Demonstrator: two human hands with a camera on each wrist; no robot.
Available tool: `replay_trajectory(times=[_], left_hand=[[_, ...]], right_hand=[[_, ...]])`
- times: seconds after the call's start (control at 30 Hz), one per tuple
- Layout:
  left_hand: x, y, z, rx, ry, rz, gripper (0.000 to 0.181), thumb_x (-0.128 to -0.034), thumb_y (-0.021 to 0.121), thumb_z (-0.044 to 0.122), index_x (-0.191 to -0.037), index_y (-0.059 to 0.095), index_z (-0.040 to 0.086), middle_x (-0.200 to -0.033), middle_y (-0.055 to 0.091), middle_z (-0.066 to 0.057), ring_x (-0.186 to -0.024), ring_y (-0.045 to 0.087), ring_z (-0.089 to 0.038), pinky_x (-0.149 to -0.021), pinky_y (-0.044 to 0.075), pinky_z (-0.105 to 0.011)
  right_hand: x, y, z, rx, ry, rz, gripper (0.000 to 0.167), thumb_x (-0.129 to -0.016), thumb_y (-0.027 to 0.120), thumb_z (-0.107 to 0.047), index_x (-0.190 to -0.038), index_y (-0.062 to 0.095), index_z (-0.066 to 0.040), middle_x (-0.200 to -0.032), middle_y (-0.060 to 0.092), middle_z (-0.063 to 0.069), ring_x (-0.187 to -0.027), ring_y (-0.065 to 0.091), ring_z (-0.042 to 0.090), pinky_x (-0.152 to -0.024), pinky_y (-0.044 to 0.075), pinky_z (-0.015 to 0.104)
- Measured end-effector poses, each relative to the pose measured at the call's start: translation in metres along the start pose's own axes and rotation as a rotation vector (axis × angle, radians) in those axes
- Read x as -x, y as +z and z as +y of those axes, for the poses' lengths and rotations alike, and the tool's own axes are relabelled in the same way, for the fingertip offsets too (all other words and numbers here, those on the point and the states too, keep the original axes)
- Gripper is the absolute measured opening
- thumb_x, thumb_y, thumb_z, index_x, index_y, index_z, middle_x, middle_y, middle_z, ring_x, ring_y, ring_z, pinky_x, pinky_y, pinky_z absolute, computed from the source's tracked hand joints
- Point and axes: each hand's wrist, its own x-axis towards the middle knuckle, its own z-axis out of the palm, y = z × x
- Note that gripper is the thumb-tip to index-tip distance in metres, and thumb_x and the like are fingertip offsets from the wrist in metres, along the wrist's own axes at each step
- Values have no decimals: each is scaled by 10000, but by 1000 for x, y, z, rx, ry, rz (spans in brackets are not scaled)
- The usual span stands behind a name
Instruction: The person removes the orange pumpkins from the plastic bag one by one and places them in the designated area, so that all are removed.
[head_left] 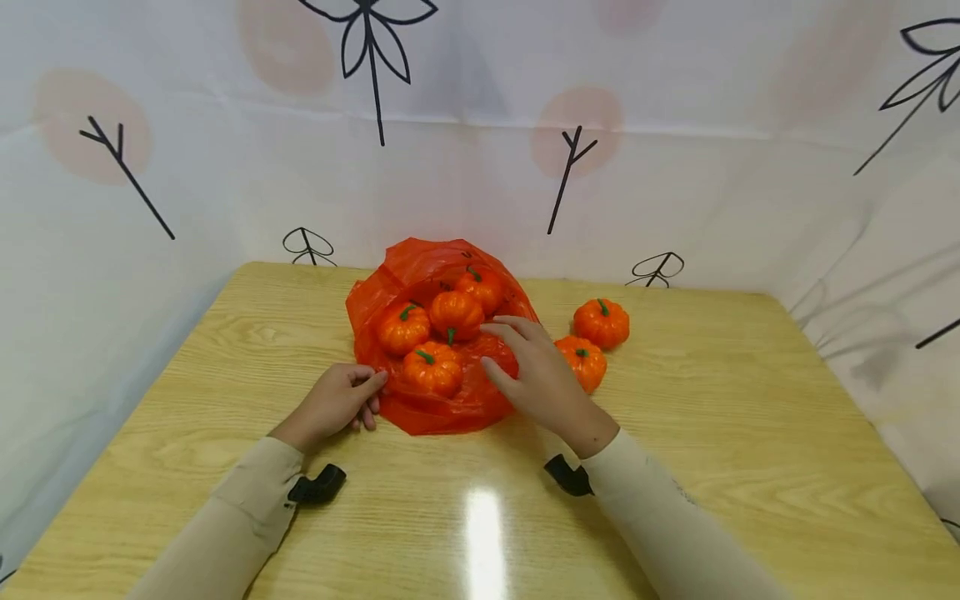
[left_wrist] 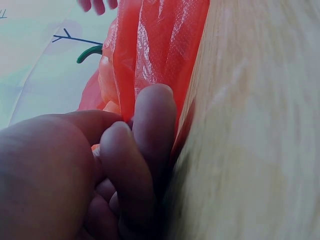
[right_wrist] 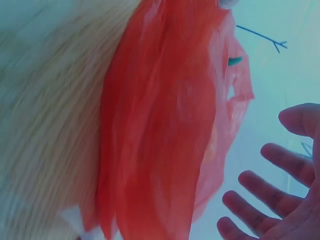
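A red plastic bag [head_left: 480, 400] lies on the table with its mouth spread, and several small orange pumpkins [head_left: 433, 369] with green stems sit inside it. My left hand [head_left: 335, 402] pinches the bag's near-left edge between thumb and finger; the left wrist view shows the red film [left_wrist: 160, 45] meeting those fingertips. Over the bag's right side, my right hand [head_left: 543, 375] hovers with fingers spread and nothing in its grasp. In the right wrist view that hand [right_wrist: 280, 200] is apart from the bag [right_wrist: 160, 125]. Two more pumpkins [head_left: 602, 323] rest outside, right of the bag, the nearer one partly behind my right hand.
A wood-grain table [head_left: 750, 417] carries everything. Behind it hangs a white cloth [head_left: 465, 183] with black plant drawings and pale pink spots. Black straps or mounts [head_left: 318, 485] show at both wrists.
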Motion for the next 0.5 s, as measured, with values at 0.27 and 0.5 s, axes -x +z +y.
replay_trajectory(times=[0.27,0.5], left_hand=[[0,0,-2,4,12,-7,428,-1055,513,365,-800,620,39,-694,632,-69,-563,656,-212,-477,511,-290],[-1,0,-2,8,8,-10,427,-1056,511,365,-802,620,40,-697,633,-68,-565,657,-209,-476,510,-289]], right_hand=[[-10,18,-12,-23,-28,-28,418,-955,694,-234,-1341,604,-103,-1393,548,89,-1296,508,284,-1064,487,460],[-17,31,-22,-59,-26,-80,438,-954,697,-237,-1357,591,-100,-1382,549,70,-1280,530,279,-1081,476,435]])
